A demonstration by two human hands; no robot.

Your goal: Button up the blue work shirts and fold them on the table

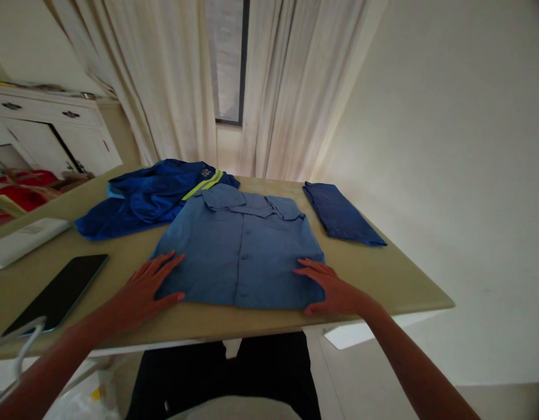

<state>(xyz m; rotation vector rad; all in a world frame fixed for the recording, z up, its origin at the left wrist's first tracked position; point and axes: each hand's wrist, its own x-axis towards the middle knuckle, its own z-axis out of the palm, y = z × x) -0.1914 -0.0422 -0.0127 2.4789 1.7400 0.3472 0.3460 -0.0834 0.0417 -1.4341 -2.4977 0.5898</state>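
A blue button-up shirt lies folded flat on the beige table, collar away from me. My left hand rests flat on its near left corner, fingers spread. On the near right corner lies my right hand, open and flat as well. Neither hand holds anything.
A crumpled darker blue garment with a yellow-green stripe lies behind the shirt on the left. A folded navy cloth sits at the right. A dark tablet with a white cable and a white device lie at the left. Curtains hang behind.
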